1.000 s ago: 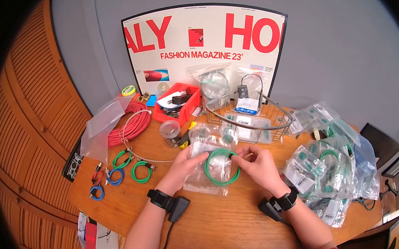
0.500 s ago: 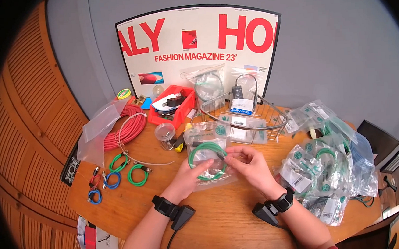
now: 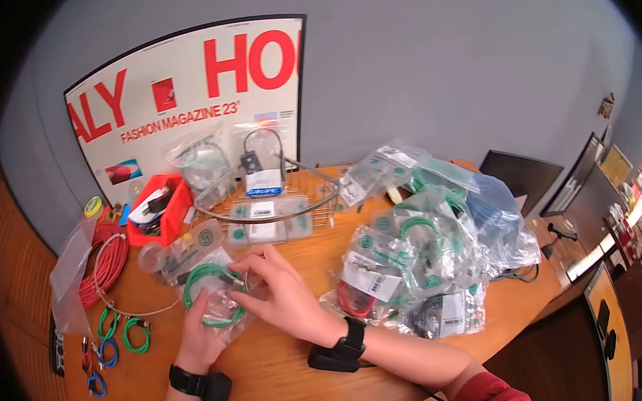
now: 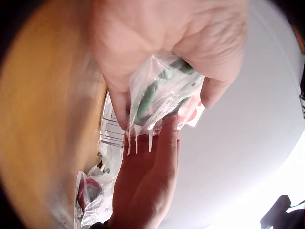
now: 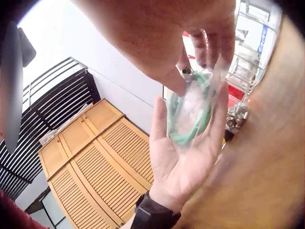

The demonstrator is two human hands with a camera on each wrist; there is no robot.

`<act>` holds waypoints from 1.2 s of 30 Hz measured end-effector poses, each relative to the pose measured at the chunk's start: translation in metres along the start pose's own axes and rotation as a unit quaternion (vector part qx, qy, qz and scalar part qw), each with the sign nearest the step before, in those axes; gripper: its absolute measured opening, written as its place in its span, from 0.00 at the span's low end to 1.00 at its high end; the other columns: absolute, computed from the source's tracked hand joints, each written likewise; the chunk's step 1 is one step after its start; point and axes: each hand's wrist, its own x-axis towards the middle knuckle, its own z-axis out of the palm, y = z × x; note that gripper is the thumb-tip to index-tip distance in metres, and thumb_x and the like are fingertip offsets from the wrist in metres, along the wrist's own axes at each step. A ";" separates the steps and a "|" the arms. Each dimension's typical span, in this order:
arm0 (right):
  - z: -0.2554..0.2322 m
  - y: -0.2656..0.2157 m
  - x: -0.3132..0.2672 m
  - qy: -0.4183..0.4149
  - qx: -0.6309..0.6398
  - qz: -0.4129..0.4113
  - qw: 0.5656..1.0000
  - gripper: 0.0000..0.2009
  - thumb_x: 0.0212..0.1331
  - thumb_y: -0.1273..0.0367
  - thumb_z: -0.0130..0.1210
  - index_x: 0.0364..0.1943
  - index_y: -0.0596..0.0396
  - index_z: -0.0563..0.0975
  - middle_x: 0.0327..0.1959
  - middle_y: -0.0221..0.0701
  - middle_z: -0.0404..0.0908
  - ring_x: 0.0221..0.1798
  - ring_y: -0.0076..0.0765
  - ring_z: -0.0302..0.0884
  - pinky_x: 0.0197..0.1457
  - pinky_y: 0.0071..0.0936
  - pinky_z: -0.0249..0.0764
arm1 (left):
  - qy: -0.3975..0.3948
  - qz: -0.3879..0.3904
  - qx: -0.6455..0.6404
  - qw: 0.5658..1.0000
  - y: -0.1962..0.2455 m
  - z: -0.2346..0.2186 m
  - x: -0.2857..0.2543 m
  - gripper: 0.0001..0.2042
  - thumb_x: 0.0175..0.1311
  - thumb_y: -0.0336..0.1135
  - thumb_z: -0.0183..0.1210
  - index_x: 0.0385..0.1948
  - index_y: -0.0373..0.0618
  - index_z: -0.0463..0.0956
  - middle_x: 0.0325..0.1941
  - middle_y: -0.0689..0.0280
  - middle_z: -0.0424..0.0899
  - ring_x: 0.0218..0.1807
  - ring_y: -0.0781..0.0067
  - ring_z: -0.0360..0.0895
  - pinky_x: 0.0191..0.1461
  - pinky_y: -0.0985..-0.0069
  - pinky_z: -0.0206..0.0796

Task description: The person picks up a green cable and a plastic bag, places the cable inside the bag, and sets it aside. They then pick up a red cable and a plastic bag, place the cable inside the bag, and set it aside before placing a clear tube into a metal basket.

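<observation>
A coiled green cable (image 3: 188,294) with a metal connector (image 5: 187,71) lies within a clear plastic bag (image 4: 164,102). My left hand (image 3: 200,337) holds the bag from below, thumb against its near side and fingers behind it. From the right, my right hand (image 3: 287,297) reaches over the coil, thumb and fingers pinching at its upper right by the connector. Plastic overlaps much of the coil in both wrist views. Behind the hands a printed clear bag (image 3: 198,248) lies on the table.
To the right is a heap of bagged cables (image 3: 423,253). Farther back stand a wire basket (image 3: 322,219) and a red bin (image 3: 175,212). On the left lie a red cable coil (image 3: 104,270), small green cables (image 3: 137,335) and blue ones (image 3: 108,353).
The head view has swung right, so the table's things appear farther left. The green coil, earlier in front of the bag, now shows behind plastic, and my right hand reaches farther over it.
</observation>
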 end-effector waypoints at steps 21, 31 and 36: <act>-0.213 -0.006 -0.039 0.182 -0.538 -0.001 0.823 0.06 0.51 0.68 0.59 0.26 0.55 0.82 0.36 0.33 0.80 0.42 0.43 0.74 0.45 0.35 0.73 | -0.112 0.003 0.275 0.955 -0.015 0.025 -0.023 0.21 0.70 0.38 0.46 0.62 0.44 0.60 0.62 0.63 0.68 0.61 0.71 0.67 0.57 0.73 0.62; -0.208 0.000 -0.035 0.129 -0.619 0.024 0.774 0.05 0.47 0.68 0.58 0.27 0.54 0.80 0.35 0.33 0.75 0.44 0.42 0.71 0.46 0.37 0.69 | -0.127 -0.013 0.300 0.945 -0.013 0.028 -0.023 0.16 0.68 0.34 0.47 0.56 0.43 0.65 0.57 0.63 0.71 0.58 0.72 0.69 0.53 0.73 0.65; -0.186 -0.046 0.019 0.111 -0.549 -0.071 0.826 0.10 0.49 0.69 0.57 0.37 0.55 0.80 0.40 0.37 0.77 0.46 0.47 0.73 0.50 0.40 0.71 | -0.130 -0.013 0.209 0.969 -0.014 0.021 -0.016 0.15 0.66 0.32 0.48 0.54 0.42 0.67 0.56 0.59 0.74 0.54 0.69 0.74 0.50 0.74 0.69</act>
